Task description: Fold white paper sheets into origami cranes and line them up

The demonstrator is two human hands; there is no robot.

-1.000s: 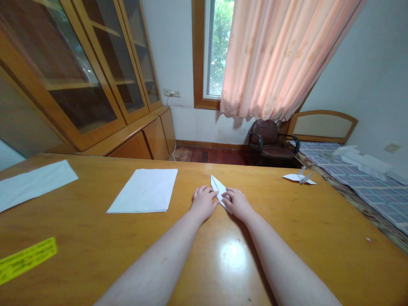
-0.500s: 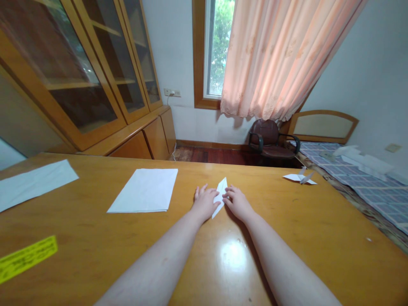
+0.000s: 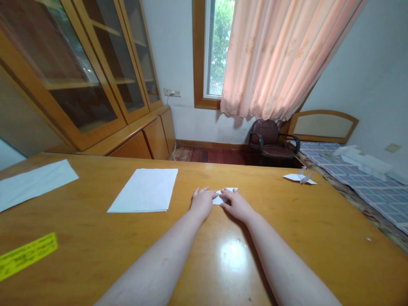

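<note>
Lying beneath the fingers of both hands, a small folded white paper (image 3: 216,201) is kept on the wooden table (image 3: 204,263), its pointed far corner left showing beyond the right fingers. Its left end is covered by the left hand (image 3: 203,203), whose fingers are partly spread; its middle is covered by the right hand (image 3: 237,204), whose fingers are bent over it. Whether the paper is pinched or merely pressed cannot be told, as the thumbs are largely hidden.

Several folds appear to have been made already, judging by the narrow shape; how many are left cannot be judged with so much covered. Left of the grip, a stack of white sheets (image 3: 145,190) is laid flat, seemingly unfolded. Farther left, a long white sheet (image 3: 35,182) is placed. Well right of the grip, a winged paper piece (image 3: 293,177) is set, its folding apparently completed.
</note>
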